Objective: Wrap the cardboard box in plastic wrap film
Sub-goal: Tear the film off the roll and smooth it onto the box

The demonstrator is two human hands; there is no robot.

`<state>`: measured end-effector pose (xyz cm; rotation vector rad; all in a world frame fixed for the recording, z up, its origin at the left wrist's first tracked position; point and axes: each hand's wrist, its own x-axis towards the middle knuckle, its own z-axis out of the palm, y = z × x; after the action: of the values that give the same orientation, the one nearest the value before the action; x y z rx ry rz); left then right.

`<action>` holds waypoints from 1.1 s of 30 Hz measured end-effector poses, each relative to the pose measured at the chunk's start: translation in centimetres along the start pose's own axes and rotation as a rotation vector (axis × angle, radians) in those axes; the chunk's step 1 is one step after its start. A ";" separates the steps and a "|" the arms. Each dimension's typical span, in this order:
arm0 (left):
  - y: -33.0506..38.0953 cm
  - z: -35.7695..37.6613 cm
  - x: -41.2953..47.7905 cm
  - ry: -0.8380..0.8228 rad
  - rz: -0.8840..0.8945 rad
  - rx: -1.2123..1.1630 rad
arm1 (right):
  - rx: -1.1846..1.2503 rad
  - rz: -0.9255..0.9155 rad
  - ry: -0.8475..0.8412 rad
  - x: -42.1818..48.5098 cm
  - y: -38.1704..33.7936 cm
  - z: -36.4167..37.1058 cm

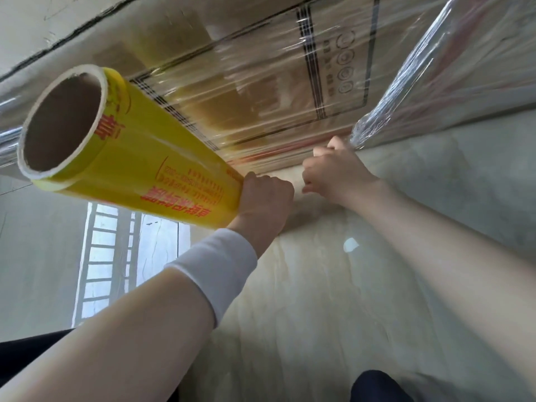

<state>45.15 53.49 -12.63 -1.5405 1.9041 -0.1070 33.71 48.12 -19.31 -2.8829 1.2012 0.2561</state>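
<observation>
Against the lower edge of the cardboard box (pixel 261 91), which lies on the glossy floor (pixel 319 300), both hands are at work. The left hand (pixel 264 201), with a white wristband (pixel 214 265) behind it, grips the near end of the yellow roll (pixel 139 158), fingers wrapped round it. The roll slants up and away across the box's face. The right hand (pixel 336 169) is at the box's lower corner with its fingers curled, and as far as the view shows it pinches the gathered plastic wrap film (pixel 406 105) there.

The film already covers the box's face and side in stretched, streaky layers. It will probably handle as thin, clingy and easily torn or bunched. It wants steady tension rather than a hard tug, and it is best pinched where it is gathered into a rope near the corner. The roll looks stiff on its wide cardboard core and fairly light. Gripping one end works, though a hand at each end would likely keep it steadier. The box appears large and rigid, so the roll probably has to be carried round it.

Red Chinese characters and small print run along the roll's yellow label, upside down from here and not legible enough to quote. The box carries black printed frame lines and a column of round symbols, blurred under the film.
</observation>
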 end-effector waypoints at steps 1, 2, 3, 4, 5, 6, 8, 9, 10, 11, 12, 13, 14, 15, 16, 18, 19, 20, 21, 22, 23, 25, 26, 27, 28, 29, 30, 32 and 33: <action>-0.1 0.1 -0.1 0.001 0.016 0.020 | 0.014 0.048 -0.064 0.1 0.2 0.1; -0.1 0.2 -0.2 -0.007 0.043 0.042 | 0.023 0.083 -0.084 0.3 0.5 0.6; -0.1 0.4 -0.4 -0.012 0.074 0.060 | 0.065 0.114 -0.083 0.2 0.8 0.9; -0.1 0.5 -0.4 -0.017 0.096 0.067 | 0.102 0.161 -0.037 0.3 1.2 1.7; -0.1 0.6 -0.4 -0.022 0.102 0.056 | 0.117 0.200 -0.015 0.4 1.5 2.3; -0.1 0.6 -0.3 -0.023 0.090 0.031 | 0.154 0.215 0.055 0.2 1.3 2.2; 0.0 0.9 0.1 -0.014 0.048 -0.027 | 0.256 0.127 0.180 -0.3 1.4 2.4; 0.2 1.1 0.4 -0.009 0.031 -0.037 | 0.323 0.082 0.183 -0.4 1.4 2.3; 0.4 1.1 0.6 -0.020 0.023 -0.038 | 0.312 0.032 0.190 -0.9 1.4 1.9; 0.5 1.3 0.8 -0.035 0.032 -0.027 | 0.268 -0.032 0.202 -1.1 1.2 1.7; 0.7 1.5 0.8 -0.043 0.054 -0.005 | 0.248 -0.085 0.158 -1.1 1.0 1.6; 0.8 1.7 0.9 -0.046 0.077 0.017 | 0.233 -0.112 0.142 -1.1 0.9 1.6; 0.8 1.8 0.8 -0.039 0.094 0.029 | 0.201 -0.109 0.098 -1.0 0.9 1.8; 0.8 1.9 0.7 -0.035 0.111 0.040 | 0.183 -0.107 0.031 -0.7 1.2 2.4; 0.7 2.0 0.5 -0.034 0.126 0.055 | 0.161 -0.092 -0.010 -0.2 1.6 3.1; 0.7 2.2 0.5 -0.067 0.155 0.096 | 0.128 -0.026 -0.027 0.2 2.4 4.7; 0.7 2.2 0.6 -0.095 0.161 0.110 | 0.133 0.014 -0.024 0.2 2.6 5.1; 0.7 2.1 0.7 -0.121 0.158 0.099 | 0.120 0.040 -0.017 0.2 2.6 5.1; 0.8 1.9 0.7 -0.132 0.144 0.045 | 0.105 0.023 0.008 0.2 2.6 5.0; 0.8 1.5 1.0 -0.112 0.116 -0.058 | 0.109 -0.008 0.032 0.1 2.6 4.5; 0.9 0.9 1.1 -0.052 0.073 -0.208 | 0.078 -0.049 0.065 0.1 2.4 4.3; 1.1 -1.1 1.6 0.128 -0.021 -0.554 | 0.027 -0.089 0.113 0.2 1.4 4.3; 1.2 -2.3 2.1 0.199 -0.039 -0.693 | 0.001 -0.089 0.131 0.4 0.9 4.2; 1.4 -3.6 2.7 0.235 -0.034 -0.816 | 0.000 -0.056 0.084 0.0 0.3 4.1; 1.8 -4.9 3.3 0.248 -0.003 -0.934 | 0.020 0.034 0.045 -0.7 -0.3 3.3; 2.2 -6.2 3.9 0.253 0.045 -1.006 | -0.028 0.052 0.094 -1.1 -0.3 3.1; 2.7 -7.3 4.3 0.260 0.095 -1.025 | -0.070 -0.029 0.144 -1.5 -0.1 2.5; 3.4 -8.6 5.0 0.291 0.151 -1.001 | -0.071 -0.184 0.172 -2.6 -0.5 2.1; 3.4 -8.8 5.2 0.305 0.153 -0.986 | 0.000 -0.092 0.117 -3.2 -0.9 1.8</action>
<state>37.12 46.86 -9.79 -2.0409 2.4850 0.8229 31.93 51.13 -20.61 -2.9804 1.0783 0.0879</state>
